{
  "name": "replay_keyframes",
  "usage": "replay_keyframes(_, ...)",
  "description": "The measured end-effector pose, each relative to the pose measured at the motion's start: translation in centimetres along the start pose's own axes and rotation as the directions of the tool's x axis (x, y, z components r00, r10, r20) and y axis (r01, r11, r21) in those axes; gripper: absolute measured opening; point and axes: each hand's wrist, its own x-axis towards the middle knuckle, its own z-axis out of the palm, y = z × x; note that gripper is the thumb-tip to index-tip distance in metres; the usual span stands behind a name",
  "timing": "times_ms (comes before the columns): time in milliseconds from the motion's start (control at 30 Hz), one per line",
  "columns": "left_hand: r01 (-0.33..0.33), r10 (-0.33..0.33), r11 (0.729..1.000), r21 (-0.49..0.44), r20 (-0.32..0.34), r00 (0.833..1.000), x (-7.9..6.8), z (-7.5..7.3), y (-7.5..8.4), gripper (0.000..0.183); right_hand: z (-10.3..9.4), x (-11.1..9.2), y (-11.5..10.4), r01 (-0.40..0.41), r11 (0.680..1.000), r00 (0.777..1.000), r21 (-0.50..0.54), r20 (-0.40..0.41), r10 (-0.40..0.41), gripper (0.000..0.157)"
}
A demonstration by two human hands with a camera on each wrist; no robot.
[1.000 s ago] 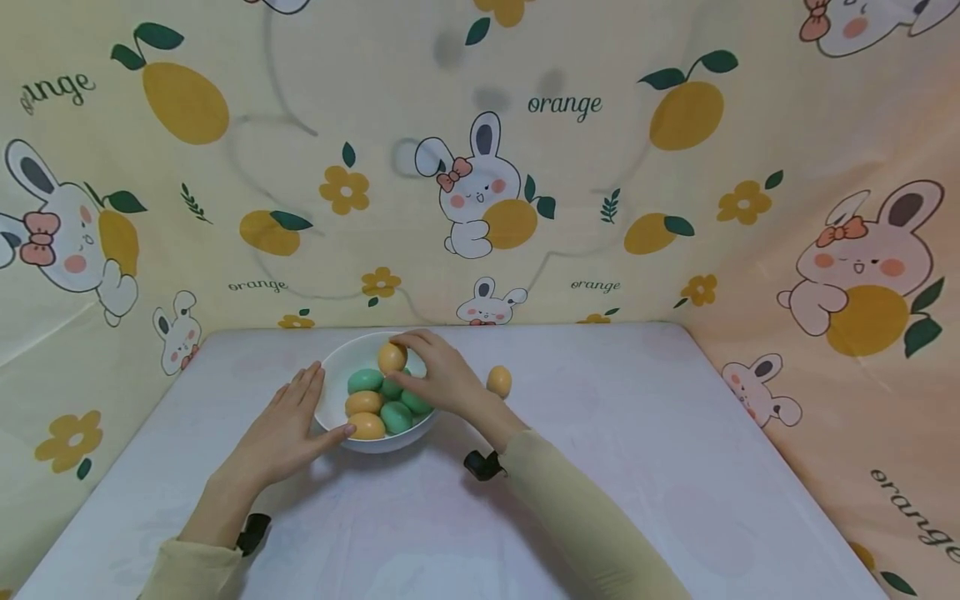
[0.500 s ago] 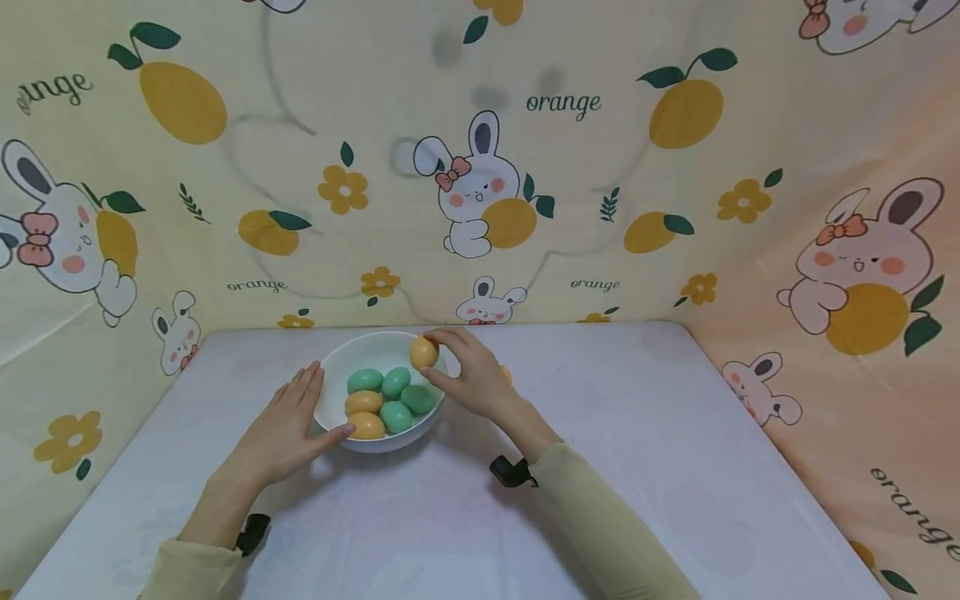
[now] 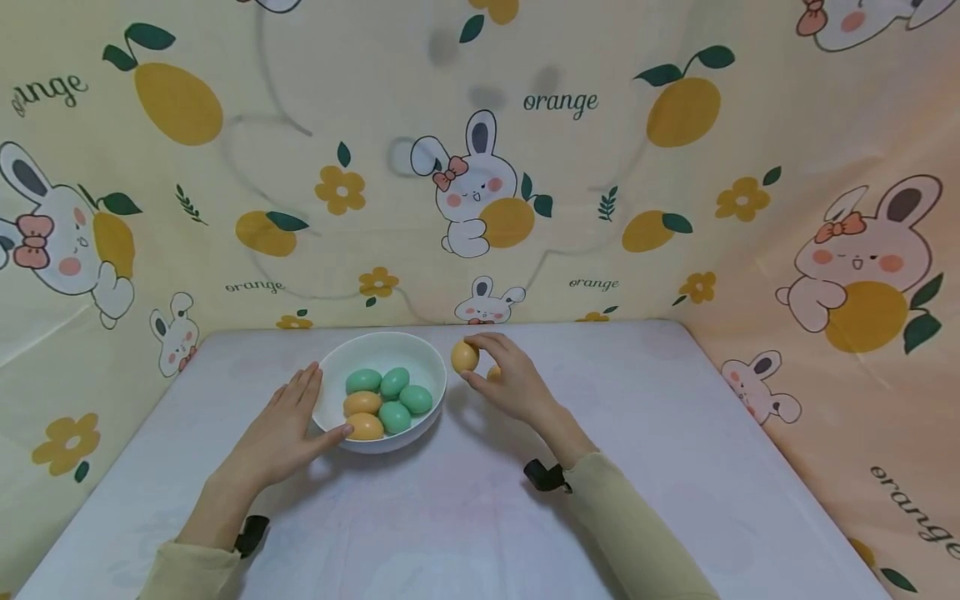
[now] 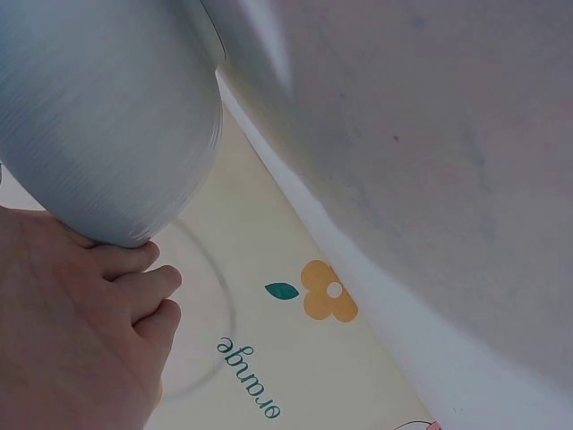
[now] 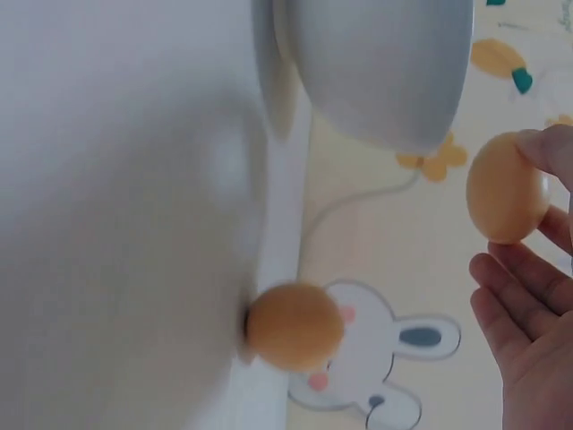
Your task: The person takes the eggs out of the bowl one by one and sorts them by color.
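My right hand pinches an orange-yellow egg between thumb and fingertips, just beyond the bowl's right rim. In the right wrist view the held egg is raised above the level of the tabletop. The white bowl stands on the table with several green eggs and two orange-yellow eggs in it. Along the bowl's left side lies my left hand, fingers straight against the outside and thumb at the front rim. The left wrist view shows its fingertips at the bowl wall.
Another orange-yellow egg sits on the table right of the bowl, mostly hidden by the right hand in the head view. A white cloth covers the table. Behind it hangs a printed backdrop with rabbits and oranges.
My right hand has lifted the orange-yellow egg out of the bowl and carried it right, past the rim. The left hand stays at the bowl.
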Motion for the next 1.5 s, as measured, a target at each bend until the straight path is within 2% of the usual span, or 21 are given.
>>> replay_keyframes(400, 0.002, -0.002, 1.0, 0.003, -0.005, 1.0, 0.0, -0.2, 0.2, 0.111, -2.3, -1.2, 3.1, 0.003, 1.0, 1.0, 0.017, 0.003, -0.003, 0.05)
replay_keyframes(600, 0.009, -0.009, 1.0, 0.002, 0.002, 1.0, 0.1, 0.0, 0.2, 0.112, -3.1, -1.7, 4.3, -0.056, 0.998, 0.998, 0.028, 0.021, 0.055, 0.051)
replay_keyframes(767, 0.005, -0.005, 1.0, 0.007, 0.001, 1.0, 0.1, 0.0, 0.2, 0.112, -3.8, -1.9, 5.3, -0.127, 0.991, 0.991, 0.04, 0.054, 0.124, 0.051)
replay_keyframes(1133, 0.002, -0.002, 1.0, 0.012, -0.002, 1.0, 0.1, 0.0, 0.1, 0.112, -4.8, -2.6, 7.3, -0.181, 0.983, 0.977, 0.021, 0.119, 0.177, 0.05)
replay_keyframes(1500, 0.001, -0.001, 1.0, 0.012, -0.002, 1.0, 0.0, 0.0, 0.0, 0.112, -4.7, -3.0, 8.4, -0.253, 0.967, 0.944, 0.021, 0.224, 0.242, 0.048)
